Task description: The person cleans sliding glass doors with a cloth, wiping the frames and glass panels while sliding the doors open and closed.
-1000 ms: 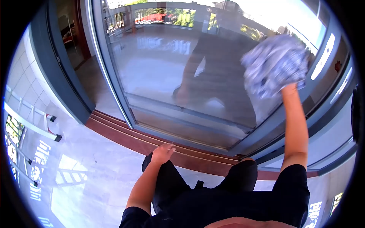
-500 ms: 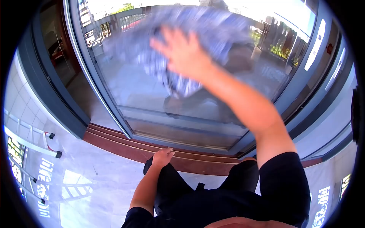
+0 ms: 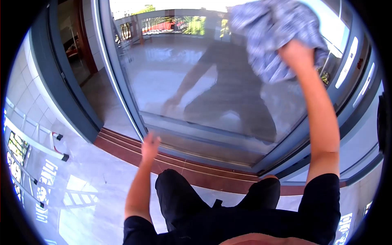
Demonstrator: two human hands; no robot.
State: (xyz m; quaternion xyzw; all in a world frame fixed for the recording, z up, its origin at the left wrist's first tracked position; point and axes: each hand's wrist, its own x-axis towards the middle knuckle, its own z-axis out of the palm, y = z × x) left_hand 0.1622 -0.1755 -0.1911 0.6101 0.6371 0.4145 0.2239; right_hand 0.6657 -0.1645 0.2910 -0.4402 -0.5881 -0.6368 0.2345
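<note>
Sliding glass door (image 3: 183, 87) fills the far side; red-brown sill (image 3: 216, 182) along its foot. Checked cloth (image 3: 263, 49) bunched at the pane's far right. Right hand (image 3: 297, 55) holds it, fingers mostly buried in folds. Left hand (image 3: 151, 146) near left, above sill, blurred; finger spread can't be told. Step, judged: wiping glass. Next move calls for cloth flat, steady pressure.

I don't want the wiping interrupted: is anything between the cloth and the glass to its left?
Nothing visible is. The right hand holds the cloth at the upper right; leftward, the glass looks unobstructed, the dark shape there seemingly a reflection. The left hand is low, near the frame's lower left corner.
</note>
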